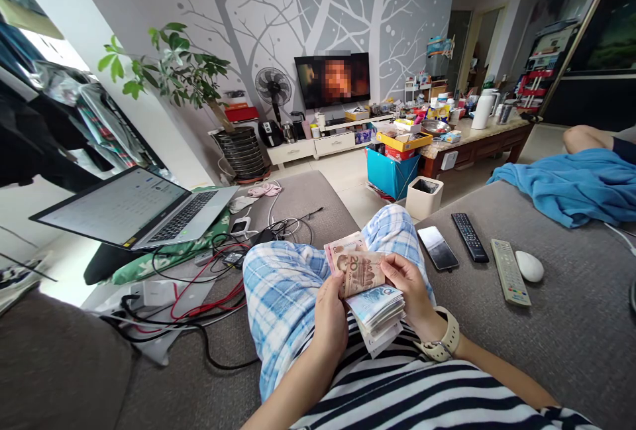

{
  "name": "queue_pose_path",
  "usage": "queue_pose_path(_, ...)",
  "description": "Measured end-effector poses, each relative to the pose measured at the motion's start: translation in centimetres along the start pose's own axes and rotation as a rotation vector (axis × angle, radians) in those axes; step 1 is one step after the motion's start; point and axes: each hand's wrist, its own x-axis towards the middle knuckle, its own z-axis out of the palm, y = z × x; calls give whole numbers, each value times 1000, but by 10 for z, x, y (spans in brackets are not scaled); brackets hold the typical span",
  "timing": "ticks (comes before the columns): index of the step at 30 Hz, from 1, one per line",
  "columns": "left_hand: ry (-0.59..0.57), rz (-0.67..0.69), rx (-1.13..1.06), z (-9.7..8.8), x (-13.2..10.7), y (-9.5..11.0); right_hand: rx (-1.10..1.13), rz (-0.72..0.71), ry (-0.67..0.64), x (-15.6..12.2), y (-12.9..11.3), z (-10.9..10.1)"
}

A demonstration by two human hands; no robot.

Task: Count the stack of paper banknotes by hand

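Above my lap, both hands are closed around paper money. My left hand [332, 314] grips the left end of a brown 20 yuan banknote [365, 272], its thumb lying on the note. Behind that note, paler pinkish banknotes [346, 245] stick up. Thumb and fingers of my right hand [410, 291] pinch the 20 yuan note's right edge. A thick folded stack of banknotes [378, 317], a blue one on top, sits lower between the hands, against the right palm. The fingers underneath are hidden. A pale watch [448, 334] is on the right wrist.
On the sofa to my right lie a phone [438, 248], a black remote [470, 238], a grey remote [510, 272] and a white rounded object [529, 266]. A laptop [149, 211] and tangled cables [213, 277] are at left. Another person's leg [591, 140] shows at far right.
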Motion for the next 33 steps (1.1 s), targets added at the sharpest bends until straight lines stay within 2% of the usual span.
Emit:
queue_pose_path(6, 17, -53, 26, -8, 11, -4, 11, -6, -10, 0, -2, 1)
queue_pose_path(12, 34, -44, 115, -19, 23, -10, 8, -22, -10, -1, -4, 1)
queue_pose_path(21, 7, -35, 80, -9, 15, -7, 35, -34, -32, -1, -1, 0)
queue_pose_path(33, -25, 1, 36, 5, -4, 9, 55, -33, -55, -1, -4, 2)
